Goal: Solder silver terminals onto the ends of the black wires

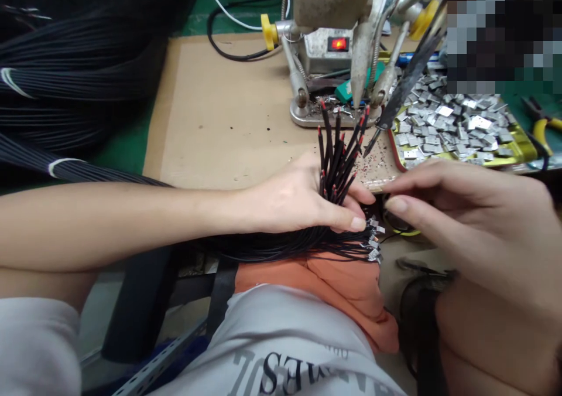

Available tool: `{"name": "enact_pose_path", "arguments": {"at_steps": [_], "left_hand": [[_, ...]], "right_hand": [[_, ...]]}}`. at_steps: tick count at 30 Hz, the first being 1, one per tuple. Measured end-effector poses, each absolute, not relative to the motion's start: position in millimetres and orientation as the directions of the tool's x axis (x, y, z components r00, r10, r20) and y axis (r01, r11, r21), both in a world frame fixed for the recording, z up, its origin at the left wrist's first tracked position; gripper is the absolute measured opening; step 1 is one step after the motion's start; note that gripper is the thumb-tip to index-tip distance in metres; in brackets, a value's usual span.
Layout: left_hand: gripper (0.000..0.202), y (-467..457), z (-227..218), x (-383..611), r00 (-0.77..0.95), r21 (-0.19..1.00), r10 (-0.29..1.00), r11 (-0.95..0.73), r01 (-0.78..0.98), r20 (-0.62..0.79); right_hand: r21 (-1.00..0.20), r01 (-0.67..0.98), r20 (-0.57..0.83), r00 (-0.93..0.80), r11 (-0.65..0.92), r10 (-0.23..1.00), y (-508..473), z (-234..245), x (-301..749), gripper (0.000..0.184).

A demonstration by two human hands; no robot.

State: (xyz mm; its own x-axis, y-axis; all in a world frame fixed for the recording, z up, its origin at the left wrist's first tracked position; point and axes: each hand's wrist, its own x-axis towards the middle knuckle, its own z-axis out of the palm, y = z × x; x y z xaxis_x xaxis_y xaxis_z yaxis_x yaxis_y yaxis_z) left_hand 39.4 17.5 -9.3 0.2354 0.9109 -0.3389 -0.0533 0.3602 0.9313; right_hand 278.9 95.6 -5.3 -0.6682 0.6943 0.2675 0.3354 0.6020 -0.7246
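Observation:
My left hand (307, 200) is closed round a bundle of black cables (336, 156), whose upright cut ends show short red wire tips. Below that hand, more black cables (281, 246) lie across the lap, with small silver metal connectors (374, 246) at their right ends. To the right, my right hand (474, 226) has thumb and forefinger brought together in a pinch, close to the left fingertips. Whatever lies between those two fingertips, if anything, is too small to make out. A soldering iron (393, 106) slants beside the cable ends, its tip pointing down.
Behind the hands stands a metal soldering machine (327, 56) with a lit red switch (338, 44). A yellow tray (524, 150) at right holds many loose metal connector shells (456, 120). Pliers (542, 123) lie beyond it. Tied black cable bundles (79, 62) fill the left.

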Motion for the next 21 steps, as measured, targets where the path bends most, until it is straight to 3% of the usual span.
{"name": "enact_pose_path", "arguments": {"at_steps": [2, 5, 11, 17, 21], "left_hand": [[0.023, 17.8, -13.3, 38.1, 0.262, 0.971, 0.938, 0.238, -0.009, -0.227], [0.022, 17.7, -18.2, 37.1, 0.287, 0.992, 0.950, 0.120, 0.030, -0.124], [0.010, 14.3, -14.1, 37.3, 0.194, 0.982, 0.963, 0.180, 0.062, -0.189], [0.020, 11.4, -6.7, 44.4, 0.036, 0.986, 0.986, 0.163, 0.027, -0.164], [0.019, 10.1, -6.7, 46.6, 0.041, 0.981, 0.981, 0.191, -0.025, -0.190]], "right_hand": [[-0.776, 0.224, 0.340, -0.640, 0.590, 0.689, 77.5, -9.9, 254.2, 0.011], [-0.796, 0.207, 0.365, -0.584, 0.569, 0.725, 65.6, -18.0, 236.1, 0.012], [-0.842, 0.233, 0.307, -0.534, 0.486, 0.787, 75.2, -19.5, 247.4, 0.013], [-0.831, 0.252, 0.276, -0.585, 0.495, 0.762, 86.1, -17.5, 254.3, 0.012], [-0.857, 0.282, 0.221, -0.555, 0.432, 0.802, 85.8, -14.1, 254.5, 0.009]]}}
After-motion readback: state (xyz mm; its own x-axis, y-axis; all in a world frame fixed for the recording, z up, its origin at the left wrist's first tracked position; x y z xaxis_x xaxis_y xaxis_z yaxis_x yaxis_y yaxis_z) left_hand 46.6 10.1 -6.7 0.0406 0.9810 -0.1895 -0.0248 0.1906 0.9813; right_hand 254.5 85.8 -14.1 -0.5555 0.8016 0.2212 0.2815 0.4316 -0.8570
